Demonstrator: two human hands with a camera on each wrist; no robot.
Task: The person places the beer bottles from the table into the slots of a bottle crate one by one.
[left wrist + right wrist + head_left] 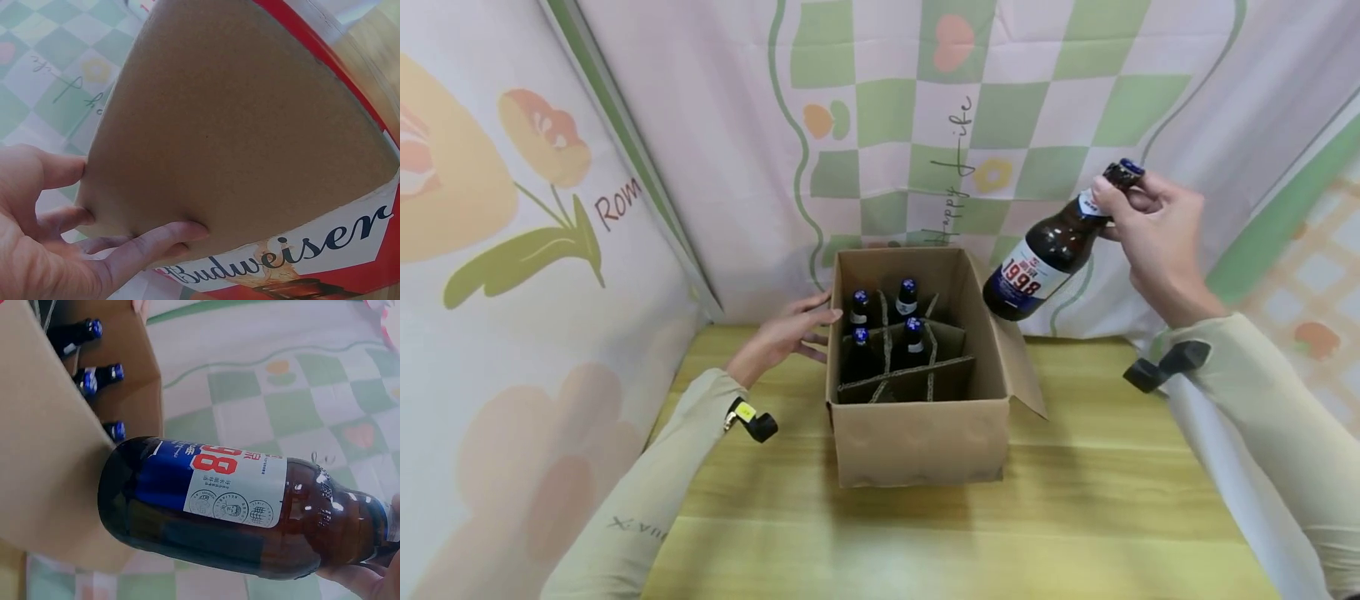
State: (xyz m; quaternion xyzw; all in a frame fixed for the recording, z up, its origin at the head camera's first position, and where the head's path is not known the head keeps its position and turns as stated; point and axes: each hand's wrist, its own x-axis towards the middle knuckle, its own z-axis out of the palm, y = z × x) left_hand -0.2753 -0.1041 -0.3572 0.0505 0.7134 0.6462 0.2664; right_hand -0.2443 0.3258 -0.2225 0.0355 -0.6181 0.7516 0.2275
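My right hand (1165, 233) holds a brown glass beer bottle (1033, 262) by its neck, tilted with its base down to the left, above the right edge of a cardboard box (921, 446). The bottle's white and blue label reads 1998, and its cap is blue. Against the left side of the box, my left hand (782, 337) rests with spread fingers; in the left wrist view those fingers (162, 240) touch the plain brown cardboard (225, 125). Several blue-capped bottles (907, 300) stand upright in the box, partly hidden by its walls and dividers.
Inside the box, cardboard dividers (951, 367) form compartments, with the bottles toward the back and left. A flap (1022, 375) hangs outward on the right. The box stands on a wooden table (760, 533), before a patterned curtain (887, 117).
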